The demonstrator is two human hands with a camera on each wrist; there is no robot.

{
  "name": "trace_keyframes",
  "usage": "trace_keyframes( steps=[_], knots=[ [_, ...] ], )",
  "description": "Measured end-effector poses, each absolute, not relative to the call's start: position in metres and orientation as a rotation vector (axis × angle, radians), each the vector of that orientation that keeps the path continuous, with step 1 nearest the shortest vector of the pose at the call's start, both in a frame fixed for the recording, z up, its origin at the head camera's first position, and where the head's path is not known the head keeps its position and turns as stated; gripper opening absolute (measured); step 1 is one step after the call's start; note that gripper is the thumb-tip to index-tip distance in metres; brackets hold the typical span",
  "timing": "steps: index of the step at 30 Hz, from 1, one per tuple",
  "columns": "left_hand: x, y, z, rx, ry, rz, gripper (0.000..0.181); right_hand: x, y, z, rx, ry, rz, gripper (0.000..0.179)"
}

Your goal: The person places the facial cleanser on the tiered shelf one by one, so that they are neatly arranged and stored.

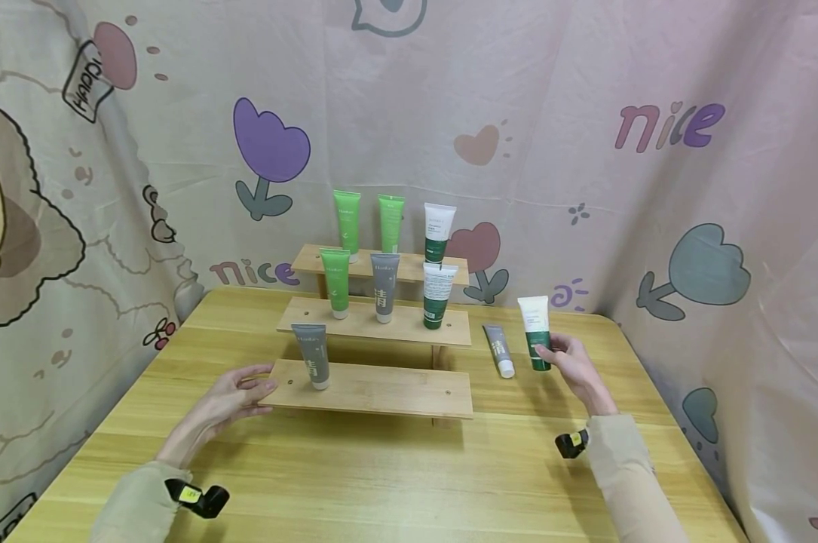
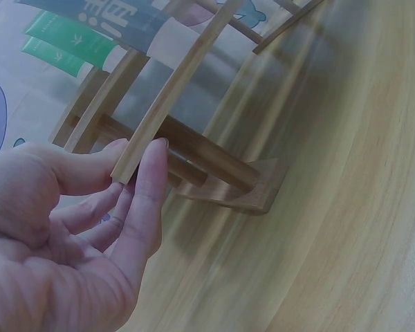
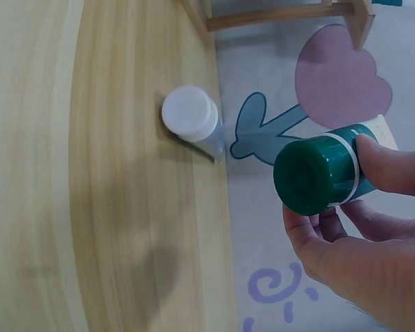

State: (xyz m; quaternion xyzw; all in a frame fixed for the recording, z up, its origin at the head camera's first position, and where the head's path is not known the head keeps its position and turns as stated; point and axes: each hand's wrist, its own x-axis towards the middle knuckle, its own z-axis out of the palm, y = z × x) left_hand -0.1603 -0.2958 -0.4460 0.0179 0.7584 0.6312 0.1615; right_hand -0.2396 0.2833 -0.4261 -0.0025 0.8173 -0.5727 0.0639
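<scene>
My left hand (image 1: 235,394) pinches the left end of the bottom board of a three-tier wooden stand (image 1: 395,391), thumb above and fingers beneath, as the left wrist view shows. Close to it on that board, a grey tube (image 1: 314,356) stands cap down. My right hand (image 1: 574,366) holds a white and green tube (image 1: 536,332) near its green cap (image 3: 311,176), above the table to the right of the stand. Between that tube and the stand, another grey tube (image 1: 499,351) lies on the table, its white cap (image 3: 190,113) toward me.
On the middle board stand a green tube (image 1: 337,283), a grey tube (image 1: 384,286) and a white and green tube (image 1: 437,296). Two green tubes (image 1: 348,224) and a white-green tube (image 1: 439,232) stand on the top board. A printed curtain (image 1: 544,98) hangs behind the wooden table (image 1: 354,483).
</scene>
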Motion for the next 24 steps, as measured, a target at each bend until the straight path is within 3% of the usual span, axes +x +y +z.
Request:
trace_keyframes(
  steps=[24],
  knots=[
    [-0.160, -0.295, -0.445, 0.057, 2.152, 1.807, 0.074, -0.231, 0.260, -0.406, -0.111, 2.274, -1.940, 0.061]
  ],
)
